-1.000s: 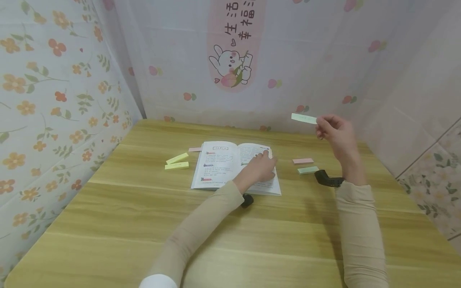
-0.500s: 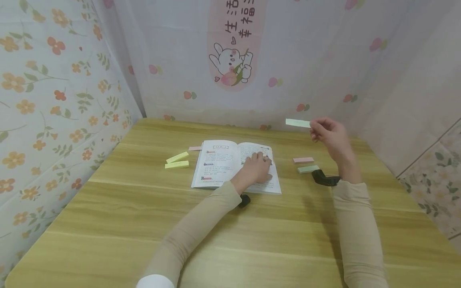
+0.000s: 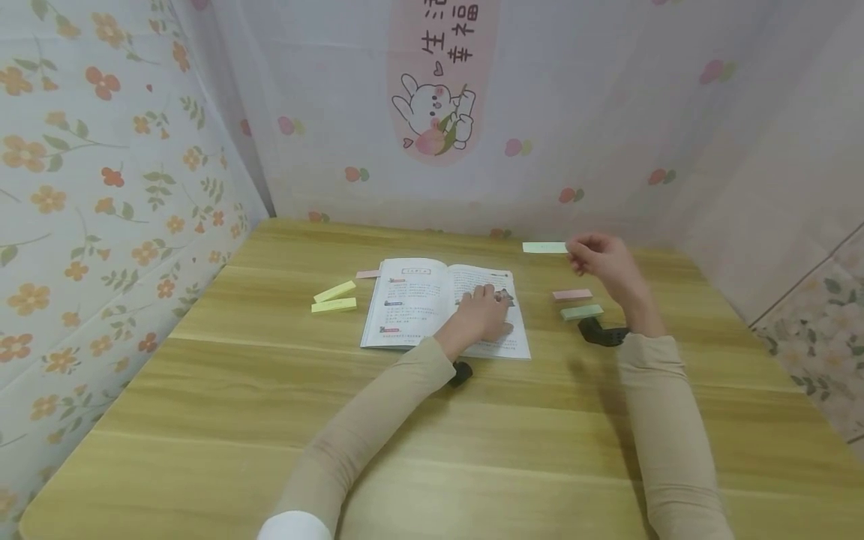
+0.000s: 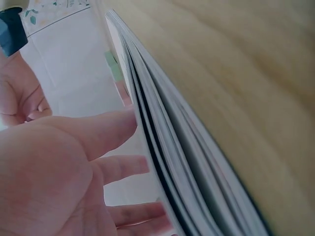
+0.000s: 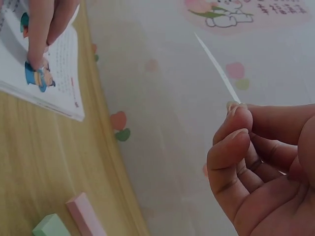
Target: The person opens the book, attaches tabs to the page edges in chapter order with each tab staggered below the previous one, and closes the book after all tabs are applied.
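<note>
Head: hands (image 3: 607, 266) pinch strip (image 3: 544, 247), touch book (image 3: 412, 322).

A pale strip (image 3: 544, 247) is held aloft near an open book (image 3: 413, 301).

Right fingers (image 5: 229, 155) pinched (left (image 4: 125, 167) apparently straight)

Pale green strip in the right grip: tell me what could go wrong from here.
The pale green strip could bend or slip: the right grip pinches it at one end only. The open book might shift or lose its page if the left grip, resting on its right-hand page, lifts away.
</note>
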### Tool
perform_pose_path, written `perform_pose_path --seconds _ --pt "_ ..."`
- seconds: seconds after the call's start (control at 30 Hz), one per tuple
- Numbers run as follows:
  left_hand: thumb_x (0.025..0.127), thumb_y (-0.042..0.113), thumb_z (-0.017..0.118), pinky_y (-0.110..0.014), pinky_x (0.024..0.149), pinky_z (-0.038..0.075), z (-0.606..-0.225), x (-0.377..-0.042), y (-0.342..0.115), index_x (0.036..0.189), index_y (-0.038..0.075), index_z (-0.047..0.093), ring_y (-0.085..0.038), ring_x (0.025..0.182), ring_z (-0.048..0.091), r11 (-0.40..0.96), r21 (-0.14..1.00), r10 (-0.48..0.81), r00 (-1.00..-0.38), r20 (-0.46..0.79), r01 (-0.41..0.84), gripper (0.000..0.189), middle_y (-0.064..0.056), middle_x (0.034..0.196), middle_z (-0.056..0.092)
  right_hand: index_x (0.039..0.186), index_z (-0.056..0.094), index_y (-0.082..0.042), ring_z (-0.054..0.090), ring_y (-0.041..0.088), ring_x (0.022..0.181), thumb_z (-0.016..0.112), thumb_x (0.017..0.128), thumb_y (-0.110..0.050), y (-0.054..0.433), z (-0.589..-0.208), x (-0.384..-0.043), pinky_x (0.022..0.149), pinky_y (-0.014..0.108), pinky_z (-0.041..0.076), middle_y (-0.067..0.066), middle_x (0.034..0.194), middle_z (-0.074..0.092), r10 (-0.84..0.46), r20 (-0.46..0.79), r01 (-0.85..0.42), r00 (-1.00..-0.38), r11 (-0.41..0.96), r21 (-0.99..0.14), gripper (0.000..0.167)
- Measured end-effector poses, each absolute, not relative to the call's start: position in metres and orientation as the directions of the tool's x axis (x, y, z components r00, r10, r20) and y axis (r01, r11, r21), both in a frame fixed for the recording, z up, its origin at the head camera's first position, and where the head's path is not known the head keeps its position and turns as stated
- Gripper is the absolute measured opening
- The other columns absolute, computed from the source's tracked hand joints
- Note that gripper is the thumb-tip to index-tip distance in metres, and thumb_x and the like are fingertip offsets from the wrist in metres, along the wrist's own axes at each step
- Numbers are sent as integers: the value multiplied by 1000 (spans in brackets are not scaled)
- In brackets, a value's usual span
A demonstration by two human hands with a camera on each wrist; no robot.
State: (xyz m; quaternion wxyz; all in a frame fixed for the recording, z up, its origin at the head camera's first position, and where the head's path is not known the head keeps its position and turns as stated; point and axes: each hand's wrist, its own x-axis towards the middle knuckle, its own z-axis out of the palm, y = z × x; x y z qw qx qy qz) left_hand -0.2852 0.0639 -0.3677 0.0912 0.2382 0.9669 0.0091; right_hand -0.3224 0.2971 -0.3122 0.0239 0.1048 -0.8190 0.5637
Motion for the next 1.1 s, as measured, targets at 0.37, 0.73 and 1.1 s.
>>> perform_pose_path --seconds 0.37,0.73,1.1 --pt "106 47 44 -45 116 30 -370 -284 65 159 19 34 -30 144 32 887 80 462 -865 -198 455 61 -16 156 34 124 51 17 58 7 77 53 105 -13 297 -333 -329 71 20 53 2 91 62 -216 65 -143 -974 374 -916 35" --pt "107 49 40 -43 116 29 -368 -284 63 161 20 29 -28 145 28 887 75 461 -859 -222 456 62 -14 158 28 126 50 18 61 10 77 53 106 -15 293 -341 -332 76 27 57 3 91 61 -230 -68 -45 -971 454 -890 38" --pt "106 50 38 -43 119 23 -367 -286 60 162 23 23 -27 146 24 888 113 460 -851 -255 446 64 -13 161 22 127 51 16 59 11 78 51 107 -14 291 -348 -334 74 26 55 14 97 61 -233 -166 12 -958 546 -838 36"
